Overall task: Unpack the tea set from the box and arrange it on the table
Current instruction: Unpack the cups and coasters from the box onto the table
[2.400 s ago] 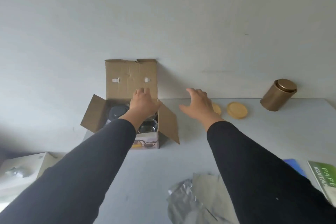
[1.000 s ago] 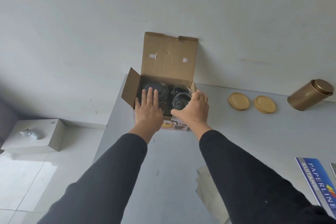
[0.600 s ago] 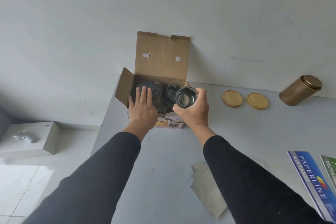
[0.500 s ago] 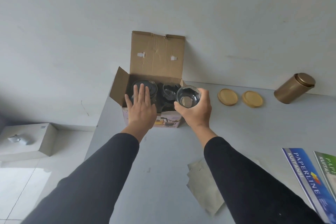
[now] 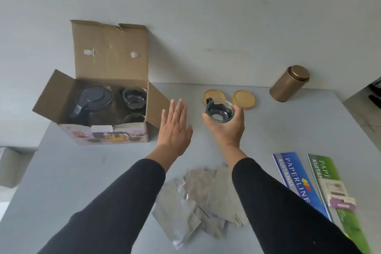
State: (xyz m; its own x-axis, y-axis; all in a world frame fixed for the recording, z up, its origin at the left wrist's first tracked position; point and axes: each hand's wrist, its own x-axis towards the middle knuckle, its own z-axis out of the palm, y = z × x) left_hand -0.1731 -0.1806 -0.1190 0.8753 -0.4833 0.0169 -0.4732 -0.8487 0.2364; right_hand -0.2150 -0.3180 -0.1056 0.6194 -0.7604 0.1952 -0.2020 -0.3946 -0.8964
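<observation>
An open cardboard box (image 5: 107,136) stands at the table's back left. Inside it are a glass teapot with a dark lid (image 5: 93,98) and two glass cups (image 5: 135,97), one behind the other. My right hand (image 5: 227,128) holds a glass cup with a dark handle (image 5: 220,110) above the table, just in front of two round wooden coasters (image 5: 243,99). The cup partly covers the left coaster. My left hand (image 5: 175,128) hovers flat with fingers spread, to the right of the box and holding nothing.
A gold tin canister (image 5: 289,83) stands at the back right by the wall. Silver foil packets (image 5: 198,198) lie near the front between my arms. Blue and green receipt books (image 5: 299,179) lie at the right. The grey table (image 5: 82,171) ends at the left, floor beyond.
My right hand has lifted a glass cup out of the box and carried it right, toward the coasters. My left hand has left the box rim and moved right of it.
</observation>
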